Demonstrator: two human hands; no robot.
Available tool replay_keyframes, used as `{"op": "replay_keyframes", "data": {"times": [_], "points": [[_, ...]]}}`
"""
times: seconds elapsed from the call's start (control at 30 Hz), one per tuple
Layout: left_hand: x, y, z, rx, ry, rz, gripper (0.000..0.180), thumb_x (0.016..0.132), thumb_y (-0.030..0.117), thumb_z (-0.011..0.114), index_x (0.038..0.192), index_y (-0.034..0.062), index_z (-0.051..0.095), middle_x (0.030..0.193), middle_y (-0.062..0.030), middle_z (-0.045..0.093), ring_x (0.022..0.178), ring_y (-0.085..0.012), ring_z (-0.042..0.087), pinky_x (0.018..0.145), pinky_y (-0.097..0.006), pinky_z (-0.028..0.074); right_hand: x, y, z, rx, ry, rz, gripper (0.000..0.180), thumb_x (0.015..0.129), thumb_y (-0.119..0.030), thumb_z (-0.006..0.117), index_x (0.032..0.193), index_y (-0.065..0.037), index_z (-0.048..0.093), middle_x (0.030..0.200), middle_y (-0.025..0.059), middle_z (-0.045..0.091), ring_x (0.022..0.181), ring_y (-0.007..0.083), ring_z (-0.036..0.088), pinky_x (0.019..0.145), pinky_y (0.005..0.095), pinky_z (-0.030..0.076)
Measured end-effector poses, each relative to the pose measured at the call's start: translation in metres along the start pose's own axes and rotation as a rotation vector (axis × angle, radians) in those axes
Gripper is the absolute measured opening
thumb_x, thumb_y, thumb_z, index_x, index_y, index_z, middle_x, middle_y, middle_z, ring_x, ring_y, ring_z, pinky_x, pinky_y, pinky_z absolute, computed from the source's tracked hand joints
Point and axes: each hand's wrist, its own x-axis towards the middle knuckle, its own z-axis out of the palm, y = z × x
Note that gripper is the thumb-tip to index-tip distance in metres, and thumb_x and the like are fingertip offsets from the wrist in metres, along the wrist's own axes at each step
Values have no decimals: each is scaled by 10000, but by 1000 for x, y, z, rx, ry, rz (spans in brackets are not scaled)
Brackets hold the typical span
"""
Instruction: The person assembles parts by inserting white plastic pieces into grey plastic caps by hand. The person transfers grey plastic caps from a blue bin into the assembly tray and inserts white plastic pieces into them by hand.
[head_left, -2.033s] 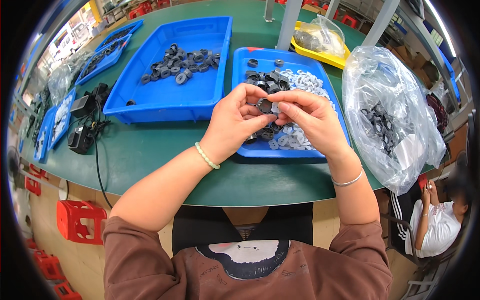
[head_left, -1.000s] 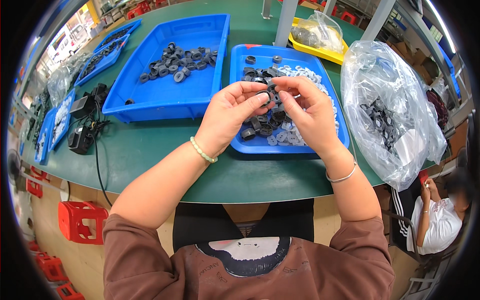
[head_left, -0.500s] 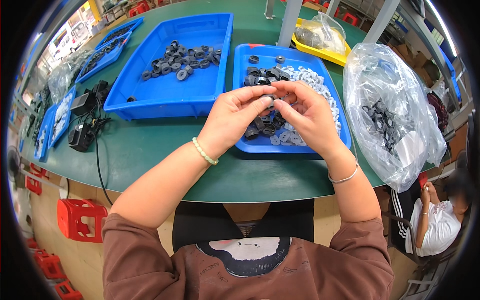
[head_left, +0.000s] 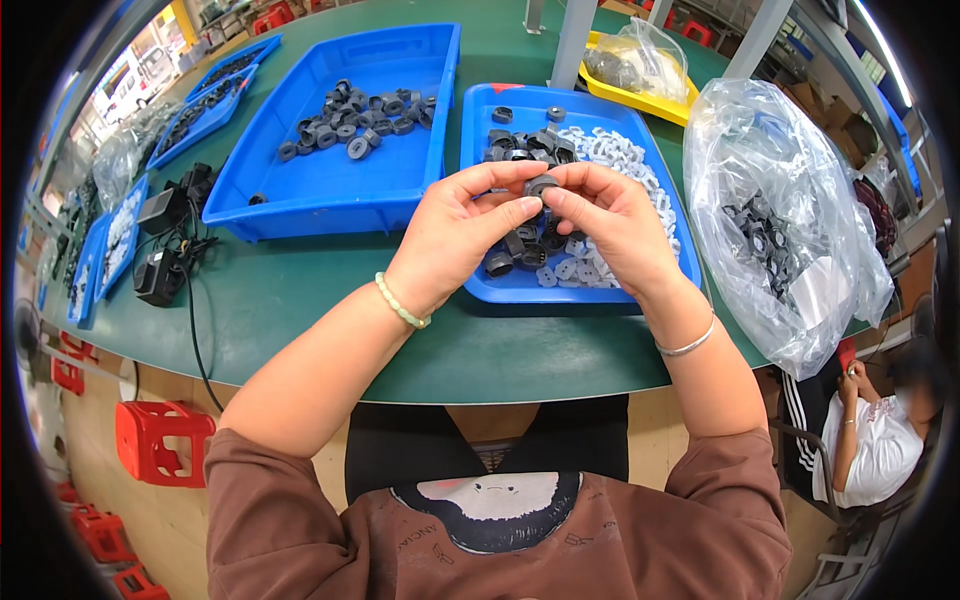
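Between both hands, above the smaller blue tray (head_left: 480, 289), is a small round dark grey plastic part (head_left: 540, 186). My left hand (head_left: 465, 222) pinches it from the left with thumb and fingertips. From the other side my right hand (head_left: 612, 215) grips it, thumb and forefinger closed. Below them lie loose black ring-shaped parts (head_left: 500, 262) at the tray's left and light grey flat pieces (head_left: 600, 148) at its right. A larger blue bin (head_left: 300, 215) to the left holds a heap of dark round parts (head_left: 360, 148).
A clear plastic bag (head_left: 740, 150) of black parts lies at the right table edge. Behind the tray are a metal post (head_left: 573, 45) and a yellow tray (head_left: 655, 107). Black power adapters (head_left: 160, 278) with cables sit at left. Someone in a white shirt (head_left: 880, 450) sits at lower right.
The grey part has turned between my fingertips and shows more of its round face. Both hands still hold it, in nearly the same place. The view has shifted slightly.
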Motion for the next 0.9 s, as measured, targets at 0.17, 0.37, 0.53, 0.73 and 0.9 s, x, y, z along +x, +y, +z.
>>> {"op": "replay_keyframes", "data": {"times": [0.17, 0.37, 0.53, 0.73, 0.9], "points": [[0, -6, -1, -90, 17, -56, 368, 914, 70, 660, 1267, 3, 578, 1173, -65, 620, 1073, -118, 579, 965, -261, 472, 0, 3, 1, -43, 28, -56, 221, 908, -163, 680, 1057, -3, 648, 913, 6, 665, 815, 59, 588, 682, 213, 472], [2, -9, 1, -154, 31, -65, 324, 929, 81, 643, 1237, 0, 586, 1164, -73, 619, 1066, -125, 586, 955, -272, 487, 0, -1, 1, -128, 40, -81, 175, 906, -137, 668, 1016, -2, 660, 874, 7, 663, 781, 64, 584, 693, 216, 477], [3, -15, 3, -92, 34, 19, 307, 916, 85, 660, 1209, 1, 615, 1075, -53, 634, 970, -95, 613, 893, -224, 502, -2, -3, 3, -239, 66, -179, 166, 903, -123, 667, 999, 12, 664, 870, 30, 670, 757, 75, 589, 697, 223, 488], [1, -13, 5, 3, 32, 27, 290, 920, 80, 654, 1197, 0, 617, 1039, -40, 623, 933, -86, 617, 841, -214, 514, -7, -13, -1, -420, -29, -162, 143, 894, -65, 652, 1000, 30, 649, 873, 78, 686, 767, 116, 639, 686, 262, 512], [3, -16, 2, 1, 32, 69, 286, 926, 80, 647, 1199, 1, 615, 1037, -45, 615, 921, -86, 618, 836, -217, 517, -7, -7, 5, -691, 47, -370, 190, 880, -34, 639, 1057, 35, 637, 910, 121, 675, 788, 181, 658, 704, 292, 523]]}}
